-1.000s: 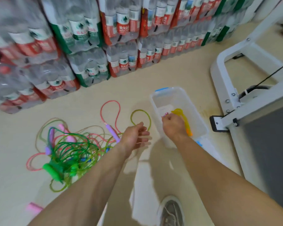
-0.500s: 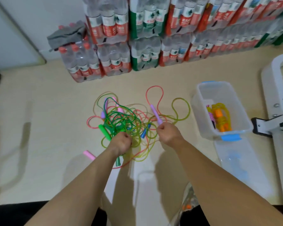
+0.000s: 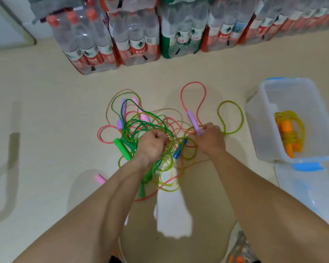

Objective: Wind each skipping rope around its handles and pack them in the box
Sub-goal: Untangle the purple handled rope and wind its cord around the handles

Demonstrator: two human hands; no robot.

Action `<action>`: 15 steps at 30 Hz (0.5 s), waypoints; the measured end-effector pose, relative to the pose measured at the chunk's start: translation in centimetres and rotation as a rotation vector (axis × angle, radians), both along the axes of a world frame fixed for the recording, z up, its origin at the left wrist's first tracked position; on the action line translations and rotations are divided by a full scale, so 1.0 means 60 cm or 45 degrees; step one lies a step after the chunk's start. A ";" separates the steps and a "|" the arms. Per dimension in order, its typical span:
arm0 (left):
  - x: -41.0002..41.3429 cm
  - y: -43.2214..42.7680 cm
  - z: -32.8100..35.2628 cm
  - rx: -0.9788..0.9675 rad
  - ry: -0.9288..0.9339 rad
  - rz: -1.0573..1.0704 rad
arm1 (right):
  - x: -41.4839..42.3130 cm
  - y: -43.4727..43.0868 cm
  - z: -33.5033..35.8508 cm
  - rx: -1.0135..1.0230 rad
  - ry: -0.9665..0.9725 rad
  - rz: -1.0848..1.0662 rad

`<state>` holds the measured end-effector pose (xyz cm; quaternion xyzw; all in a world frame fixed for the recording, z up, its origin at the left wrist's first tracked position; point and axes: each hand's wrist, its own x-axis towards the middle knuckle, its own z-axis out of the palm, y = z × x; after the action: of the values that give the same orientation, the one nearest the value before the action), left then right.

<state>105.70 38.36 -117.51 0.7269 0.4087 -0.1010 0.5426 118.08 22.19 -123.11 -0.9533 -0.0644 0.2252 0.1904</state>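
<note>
A tangled heap of skipping ropes (image 3: 150,130) in green, pink and yellow-green lies on the beige floor. My left hand (image 3: 152,145) is fisted in the middle of the heap, gripping green rope strands. My right hand (image 3: 210,138) grips the near end of a purple handle (image 3: 193,120) at the heap's right side. A green handle (image 3: 122,149), a blue handle (image 3: 179,151) and a pink handle (image 3: 100,178) lie loose among or near the ropes. The clear plastic box (image 3: 264,130) at the right holds a wound yellow rope with orange handles (image 3: 289,137).
Shrink-wrapped packs of water bottles (image 3: 133,33) line the wall beyond the heap. The box's clear lid with a blue clip (image 3: 308,183) lies on the floor in front of the box. My shoe (image 3: 239,247) shows at the bottom.
A second ago my right hand was at the box and my left hand hung open. Both hands have since come to the heap and closed, left on green rope, right on the purple handle.
</note>
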 end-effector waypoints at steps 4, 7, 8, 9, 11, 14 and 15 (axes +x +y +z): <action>0.025 -0.010 -0.010 -0.076 -0.054 0.024 | 0.019 0.011 -0.033 -0.058 0.047 0.026; 0.028 -0.015 -0.018 -0.086 -0.058 0.010 | 0.023 0.009 -0.049 -0.109 0.081 0.013; 0.028 -0.017 -0.019 -0.099 -0.055 0.015 | 0.024 0.006 -0.051 -0.114 0.101 0.011; 0.026 -0.018 -0.018 -0.112 -0.050 0.019 | 0.025 0.003 -0.051 -0.102 0.117 0.008; 0.024 -0.019 -0.009 -0.122 -0.043 0.017 | 0.027 -0.002 -0.040 0.004 0.131 -0.002; 0.023 -0.022 0.018 -0.148 -0.044 0.009 | 0.028 -0.006 0.003 0.298 0.150 -0.063; 0.023 -0.024 0.031 -0.149 -0.044 0.008 | 0.030 -0.007 0.021 0.415 0.175 -0.116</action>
<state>107.07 36.92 -115.66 0.6944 0.3949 -0.1102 0.5914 119.87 21.77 -121.88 -0.8941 -0.0435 0.2677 0.3565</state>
